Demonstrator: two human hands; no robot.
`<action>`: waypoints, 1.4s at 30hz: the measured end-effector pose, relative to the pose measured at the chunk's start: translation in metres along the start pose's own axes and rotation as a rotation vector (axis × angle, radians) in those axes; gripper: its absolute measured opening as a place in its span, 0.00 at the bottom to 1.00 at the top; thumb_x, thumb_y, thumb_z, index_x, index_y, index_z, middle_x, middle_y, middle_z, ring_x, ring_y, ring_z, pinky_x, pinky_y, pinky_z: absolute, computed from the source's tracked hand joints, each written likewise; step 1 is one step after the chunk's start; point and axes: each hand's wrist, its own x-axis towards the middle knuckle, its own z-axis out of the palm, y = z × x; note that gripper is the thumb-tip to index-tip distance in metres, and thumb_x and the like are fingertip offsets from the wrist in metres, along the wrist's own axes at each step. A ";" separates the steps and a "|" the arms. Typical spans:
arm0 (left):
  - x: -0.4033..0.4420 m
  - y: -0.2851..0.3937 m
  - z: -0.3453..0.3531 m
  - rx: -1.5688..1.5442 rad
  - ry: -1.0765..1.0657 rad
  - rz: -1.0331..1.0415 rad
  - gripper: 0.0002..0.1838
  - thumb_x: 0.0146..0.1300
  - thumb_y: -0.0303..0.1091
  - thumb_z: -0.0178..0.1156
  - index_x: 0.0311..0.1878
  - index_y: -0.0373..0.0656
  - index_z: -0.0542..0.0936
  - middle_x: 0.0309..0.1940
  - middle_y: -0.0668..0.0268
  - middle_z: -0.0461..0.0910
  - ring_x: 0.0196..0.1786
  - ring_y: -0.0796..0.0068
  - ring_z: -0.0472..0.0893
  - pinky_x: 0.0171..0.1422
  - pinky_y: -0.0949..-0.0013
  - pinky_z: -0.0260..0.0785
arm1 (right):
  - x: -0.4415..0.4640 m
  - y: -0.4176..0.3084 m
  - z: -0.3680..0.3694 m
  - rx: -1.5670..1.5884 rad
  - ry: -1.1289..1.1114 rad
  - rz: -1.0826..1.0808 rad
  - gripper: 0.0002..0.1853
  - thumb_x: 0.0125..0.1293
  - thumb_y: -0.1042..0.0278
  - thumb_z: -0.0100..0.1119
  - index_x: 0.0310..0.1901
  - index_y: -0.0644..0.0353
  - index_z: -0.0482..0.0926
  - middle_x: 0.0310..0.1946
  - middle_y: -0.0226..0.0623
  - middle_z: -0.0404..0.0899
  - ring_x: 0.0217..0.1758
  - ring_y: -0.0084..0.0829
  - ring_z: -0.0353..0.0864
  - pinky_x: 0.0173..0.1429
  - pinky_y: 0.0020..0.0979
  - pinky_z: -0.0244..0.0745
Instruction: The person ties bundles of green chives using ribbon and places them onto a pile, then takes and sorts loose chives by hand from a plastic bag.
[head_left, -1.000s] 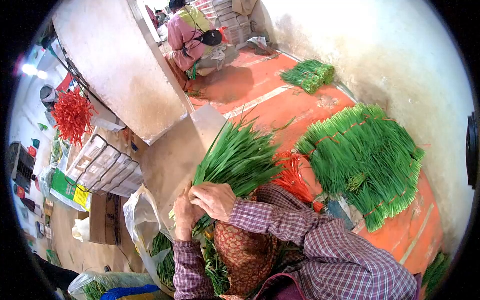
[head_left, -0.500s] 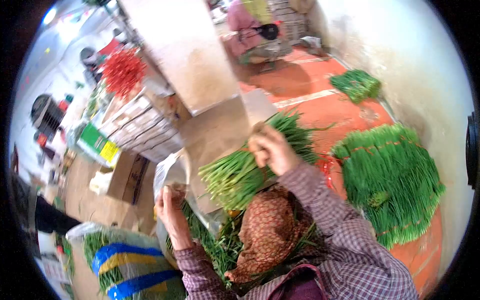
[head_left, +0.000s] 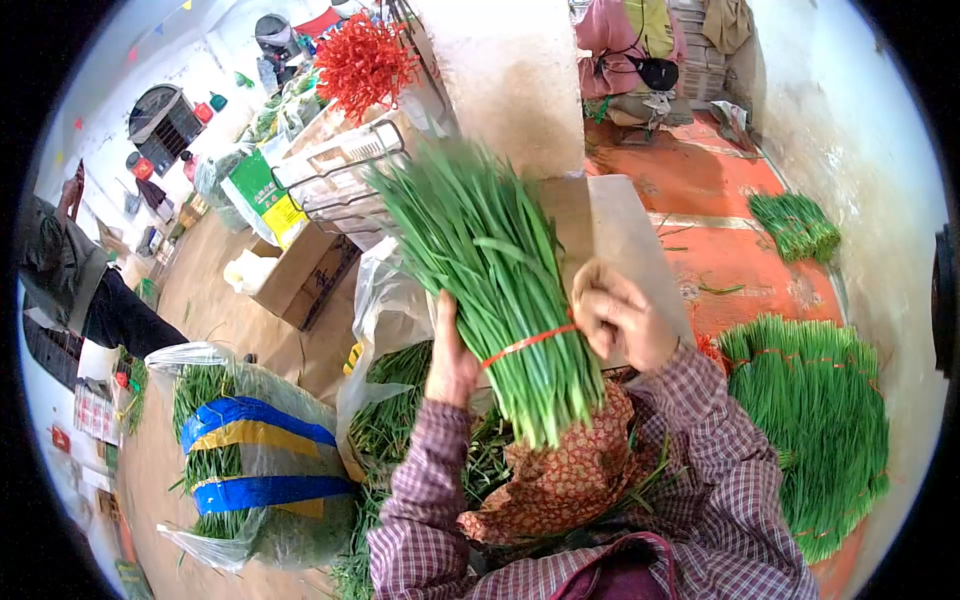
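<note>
A bundle of long green leafy stems [head_left: 490,265] stands upright in front of me, leaves upward and pale cut ends downward. A red band [head_left: 528,345] goes around its lower part. My left hand [head_left: 453,355] grips the bundle's left side, thumb in front and fingers hidden behind. Close to the right end of the band, my right hand [head_left: 620,315] has its fingers curled together; what they hold is too small to make out. Below lies a brown floral cloth [head_left: 565,480] over my lap.
Tied green bundles [head_left: 810,420] are stacked at right, with a smaller pile [head_left: 795,226] behind. Left are a stuffed clear bag [head_left: 290,440] and a cardboard box [head_left: 310,275]. Red strips [head_left: 365,65] hang above a crate. A co-worker in pink [head_left: 620,60] sits beyond the pillar [head_left: 515,80].
The bundle has gone from lying on the board to upright, leaves up. My left hand, apart from it half a second ago, now grips it. The view has swung left.
</note>
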 end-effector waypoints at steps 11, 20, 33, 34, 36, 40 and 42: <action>0.073 0.045 0.063 0.868 -0.376 0.394 0.41 0.36 0.44 0.76 0.55 0.37 0.71 0.48 0.63 0.76 0.52 0.70 0.75 0.58 0.67 0.68 | 0.060 -0.007 -0.055 -0.186 0.230 -0.238 0.14 0.66 0.66 0.51 0.51 0.62 0.69 0.23 0.30 0.69 0.17 0.20 0.67 0.20 0.23 0.64; 0.058 -0.002 -0.036 1.163 -0.548 0.158 0.44 0.50 0.50 0.70 0.65 0.39 0.63 0.63 0.57 0.66 0.66 0.62 0.64 0.71 0.59 0.55 | 0.053 0.148 -0.155 -0.306 0.534 -0.217 0.18 0.65 0.72 0.53 0.57 0.61 0.70 0.28 0.31 0.73 0.20 0.19 0.69 0.24 0.23 0.67; 0.082 0.045 0.099 0.898 -0.526 0.220 0.44 0.31 0.37 0.81 0.55 0.37 0.70 0.46 0.64 0.78 0.48 0.70 0.77 0.56 0.68 0.70 | 0.068 -0.005 -0.068 -0.030 0.237 -0.367 0.23 0.69 0.64 0.49 0.63 0.62 0.61 0.29 0.31 0.73 0.21 0.21 0.68 0.24 0.25 0.73; 0.085 0.040 0.092 0.914 -0.502 0.193 0.45 0.31 0.39 0.81 0.56 0.37 0.70 0.47 0.64 0.77 0.49 0.70 0.77 0.57 0.68 0.69 | 0.067 -0.004 -0.068 -0.037 0.238 -0.351 0.23 0.69 0.64 0.50 0.62 0.62 0.62 0.29 0.31 0.72 0.21 0.21 0.67 0.24 0.25 0.73; 0.088 0.018 0.061 0.889 -0.435 0.182 0.47 0.31 0.40 0.81 0.57 0.37 0.69 0.52 0.62 0.75 0.54 0.69 0.74 0.61 0.67 0.66 | 0.060 0.018 -0.072 -0.007 0.356 -0.236 0.19 0.69 0.64 0.50 0.58 0.61 0.65 0.26 0.29 0.70 0.20 0.21 0.66 0.25 0.25 0.72; 0.080 -0.017 0.004 0.907 -0.434 -0.021 0.55 0.31 0.43 0.81 0.65 0.38 0.62 0.57 0.62 0.71 0.62 0.67 0.69 0.68 0.64 0.60 | 0.041 0.085 -0.098 0.086 0.589 -0.044 0.13 0.69 0.64 0.49 0.49 0.64 0.71 0.22 0.29 0.68 0.20 0.19 0.65 0.22 0.24 0.67; 0.080 -0.020 -0.016 1.140 -0.532 0.203 0.60 0.30 0.45 0.81 0.68 0.39 0.57 0.62 0.61 0.66 0.65 0.66 0.65 0.70 0.63 0.56 | 0.044 0.096 -0.119 0.099 0.498 -0.035 0.14 0.69 0.65 0.50 0.50 0.65 0.70 0.22 0.30 0.69 0.20 0.20 0.66 0.22 0.24 0.66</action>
